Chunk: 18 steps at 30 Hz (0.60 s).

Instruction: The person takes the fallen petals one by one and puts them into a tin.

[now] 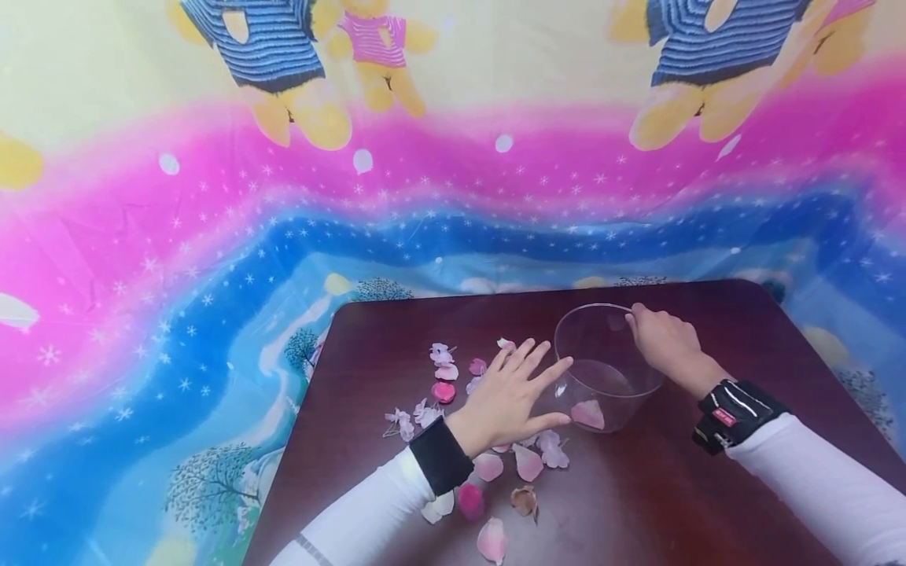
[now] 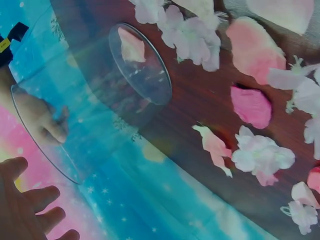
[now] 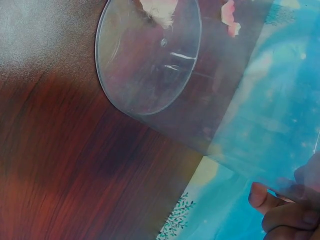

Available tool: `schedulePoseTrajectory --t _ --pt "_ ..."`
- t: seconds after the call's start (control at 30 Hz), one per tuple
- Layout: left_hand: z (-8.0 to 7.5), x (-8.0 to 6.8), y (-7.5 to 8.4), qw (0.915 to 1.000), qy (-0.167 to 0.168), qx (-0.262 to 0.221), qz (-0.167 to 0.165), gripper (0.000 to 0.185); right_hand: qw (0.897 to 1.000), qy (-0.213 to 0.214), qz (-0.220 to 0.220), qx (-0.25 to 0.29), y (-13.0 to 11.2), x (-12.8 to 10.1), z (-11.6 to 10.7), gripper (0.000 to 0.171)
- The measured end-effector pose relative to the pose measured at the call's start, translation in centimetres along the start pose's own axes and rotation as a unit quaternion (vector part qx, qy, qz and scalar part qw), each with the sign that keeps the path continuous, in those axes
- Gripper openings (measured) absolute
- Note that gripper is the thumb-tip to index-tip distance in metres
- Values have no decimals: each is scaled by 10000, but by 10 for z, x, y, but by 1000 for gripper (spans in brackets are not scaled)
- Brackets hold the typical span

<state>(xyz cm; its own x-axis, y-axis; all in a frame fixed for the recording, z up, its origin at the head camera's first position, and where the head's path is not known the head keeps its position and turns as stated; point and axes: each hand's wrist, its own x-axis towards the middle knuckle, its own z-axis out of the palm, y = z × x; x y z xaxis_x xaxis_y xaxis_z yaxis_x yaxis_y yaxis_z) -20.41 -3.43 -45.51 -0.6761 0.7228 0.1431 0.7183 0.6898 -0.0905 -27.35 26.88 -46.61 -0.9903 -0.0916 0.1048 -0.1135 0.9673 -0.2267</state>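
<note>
My right hand (image 1: 665, 342) grips the rim of a clear, round plastic container (image 1: 630, 405) on its right side, thumb and fingers on either side of the wall. A single pale pink petal (image 1: 589, 414) lies on the container's bottom. On the other side, my left hand (image 1: 506, 393) is spread with straight fingers, its fingertips right beside the container's left wall. In the left wrist view its fingers (image 2: 42, 197) hold nothing. Beneath and around that hand, pink petals (image 1: 527, 462) and pale lilac blossoms (image 1: 552, 450) lie scattered, some hidden by the hand.
A dark reddish-brown wooden table (image 1: 679, 487) carries everything. Nearer me lie a deep pink petal (image 1: 470, 501), a dried brown flower piece (image 1: 524, 501) and another pink petal (image 1: 491, 540). Behind the table hangs a colourful printed cloth (image 1: 453, 173).
</note>
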Motion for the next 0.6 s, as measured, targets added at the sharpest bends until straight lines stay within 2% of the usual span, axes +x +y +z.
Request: schedulePoseTrajectory --t 0.13,0.37,0.6 --pt "4 -8 -2 9999 60 67 -74 78 10000 -15 -11 -13 0 0 1 28" --pt "14 -26 -6 9999 -21 90 -44 78 10000 -62 17 -37 0 -1 0 28" --pt "24 -43 -9 9998 13 1 -217 78 9999 -125 48 -23 1 -1 0 29"
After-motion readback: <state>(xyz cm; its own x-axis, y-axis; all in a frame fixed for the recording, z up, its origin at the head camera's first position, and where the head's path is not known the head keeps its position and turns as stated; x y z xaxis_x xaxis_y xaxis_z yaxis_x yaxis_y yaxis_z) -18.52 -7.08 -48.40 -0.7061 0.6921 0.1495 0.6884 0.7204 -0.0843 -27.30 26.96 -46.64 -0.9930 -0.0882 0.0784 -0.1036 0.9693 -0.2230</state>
